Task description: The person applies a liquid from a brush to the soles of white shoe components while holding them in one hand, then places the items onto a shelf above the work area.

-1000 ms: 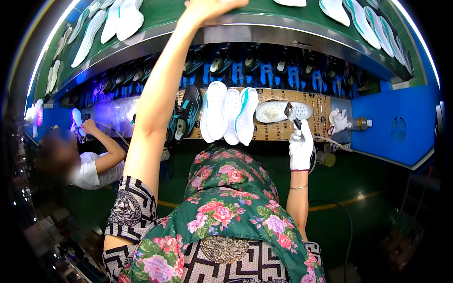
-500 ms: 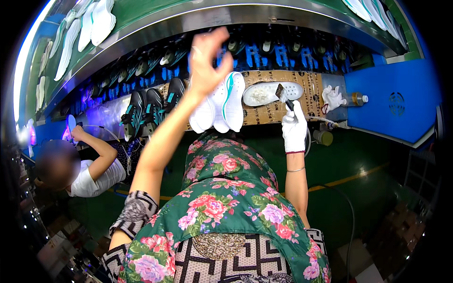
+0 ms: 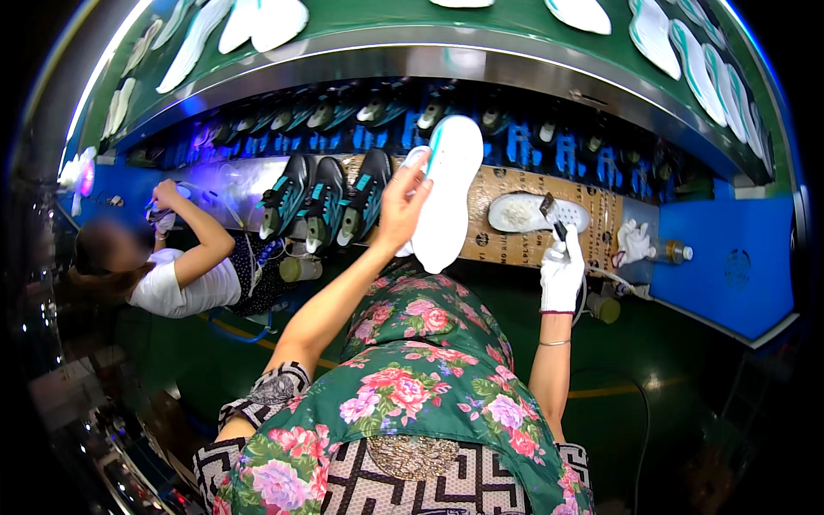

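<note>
My left hand (image 3: 400,206) is closed on the edge of a white shoe sole (image 3: 452,193) with a teal strip along its side, held up over the front of the bench. Part of another white sole (image 3: 415,156) shows behind my fingers. My right hand (image 3: 561,276), in a white knit glove, grips the dark handle of a brush (image 3: 560,230). The brush head rests in a pale, sole-shaped piece (image 3: 518,215) with whitish residue at its left end and small holes at its right. Black and teal shoe uppers (image 3: 369,196) stand left of my left hand.
Cardboard (image 3: 481,240) covers the bench. To its right lie a crumpled white glove (image 3: 633,242) and a bottle (image 3: 671,251) beside a blue panel (image 3: 730,266). More shoes hang on a blue rack behind; soles lie on the green upper belt (image 3: 515,19). A co-worker (image 3: 184,257) sits at left.
My left hand, earlier blurred above the white soles, has come down and now holds one lifted. My right hand keeps the brush at the sole-shaped piece. The whole view has shifted.
</note>
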Tool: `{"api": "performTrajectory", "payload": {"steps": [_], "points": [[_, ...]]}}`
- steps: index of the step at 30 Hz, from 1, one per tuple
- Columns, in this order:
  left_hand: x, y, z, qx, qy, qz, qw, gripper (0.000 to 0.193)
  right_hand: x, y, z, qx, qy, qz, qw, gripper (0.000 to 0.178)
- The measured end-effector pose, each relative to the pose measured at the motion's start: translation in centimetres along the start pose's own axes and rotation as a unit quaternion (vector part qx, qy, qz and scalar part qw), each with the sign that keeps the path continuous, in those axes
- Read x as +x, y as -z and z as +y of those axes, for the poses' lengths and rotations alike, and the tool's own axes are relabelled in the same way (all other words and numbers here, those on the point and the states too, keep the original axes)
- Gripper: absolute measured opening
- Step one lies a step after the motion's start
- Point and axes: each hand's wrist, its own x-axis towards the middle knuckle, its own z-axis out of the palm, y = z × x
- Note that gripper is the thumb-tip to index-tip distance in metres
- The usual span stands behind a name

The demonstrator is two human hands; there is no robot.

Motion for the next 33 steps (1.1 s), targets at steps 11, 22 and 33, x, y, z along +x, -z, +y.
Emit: {"api": "performTrajectory", "payload": {"steps": [11, 22, 33], "points": [[24.4, 10.6, 12.9, 0.151, -0.071, 0.07, 0.983, 0.068, 0.7, -0.6, 1.4, -0.017, -0.062, -0.054, 0.996, 0.028], [27.2, 6.9, 11.9, 0.378, -0.24, 0.159, 0.88, 0.096, -0.5, -2.0, 1.6, -0.036, -0.028, 0.004, 0.999, 0.025], [28.2, 3.3, 11.3, 0.388, -0.188, 0.088, 0.898, 0.09, -0.4, -2.5, 1.1, -0.03, -0.042, 0.006, 0.999, 0.02]]}}
